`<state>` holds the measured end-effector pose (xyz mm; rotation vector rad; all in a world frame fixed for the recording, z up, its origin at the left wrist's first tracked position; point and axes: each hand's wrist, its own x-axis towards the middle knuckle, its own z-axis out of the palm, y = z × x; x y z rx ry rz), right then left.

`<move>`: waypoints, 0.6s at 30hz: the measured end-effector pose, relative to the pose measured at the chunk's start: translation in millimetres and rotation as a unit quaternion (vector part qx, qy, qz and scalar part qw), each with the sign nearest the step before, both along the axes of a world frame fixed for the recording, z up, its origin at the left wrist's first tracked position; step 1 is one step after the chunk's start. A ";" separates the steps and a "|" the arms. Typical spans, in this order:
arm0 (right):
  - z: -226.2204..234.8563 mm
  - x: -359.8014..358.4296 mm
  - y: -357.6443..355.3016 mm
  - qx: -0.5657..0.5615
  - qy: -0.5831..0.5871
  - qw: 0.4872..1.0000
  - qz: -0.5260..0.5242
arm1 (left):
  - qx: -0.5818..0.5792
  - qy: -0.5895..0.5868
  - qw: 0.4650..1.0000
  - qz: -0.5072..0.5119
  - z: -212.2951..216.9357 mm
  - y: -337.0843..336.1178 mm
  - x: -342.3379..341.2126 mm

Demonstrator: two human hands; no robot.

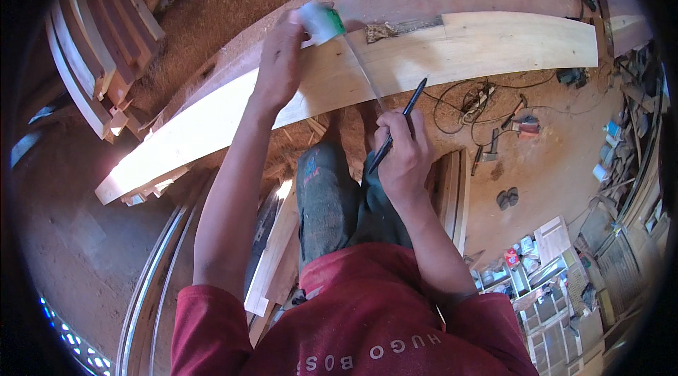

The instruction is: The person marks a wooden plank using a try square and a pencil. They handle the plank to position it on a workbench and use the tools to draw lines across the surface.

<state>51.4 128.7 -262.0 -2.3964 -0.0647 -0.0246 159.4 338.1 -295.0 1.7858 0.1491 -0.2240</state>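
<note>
My left hand [280, 61] is closed around a white and green tape measure [322, 24], slightly smeared by motion. From its case a thin blade [363, 71] runs down toward my right hand [405, 157], which is closed and appears to have the blade's end at its fingers. A black pen [417, 98] is gripped in that same right hand, slanting up past the knuckles. Beneath both hands stretches a long pale wooden board [512, 40], lying across in front of my legs. The tape passes over this board.
Stacked planks [106, 30] lean at the far left. On the dirt floor to the right lie a tangled cable [472, 104], a hammer [514, 111] and a pair of sandals [507, 198]. A wooden shelf unit [544, 273] with small items stands at the lower right.
</note>
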 end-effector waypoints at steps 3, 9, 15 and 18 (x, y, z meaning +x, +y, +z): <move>4.3 1.1 -1.1 -0.009 -0.008 1.000 -0.006 | -0.215 0.121 0.969 0.026 23.9 2.4 3.8; -6.0 -2.8 1.1 -0.025 0.001 1.000 -0.008 | -0.270 0.190 0.944 0.008 12.0 46.3 8.5; -17.5 -6.6 2.3 0.019 -0.011 0.999 -0.026 | 0.149 0.073 0.982 -0.091 13.4 21.1 5.6; -16.2 3.7 -6.8 0.032 -0.017 0.997 -0.063 | 0.168 0.012 0.982 -0.088 1.6 -7.0 19.1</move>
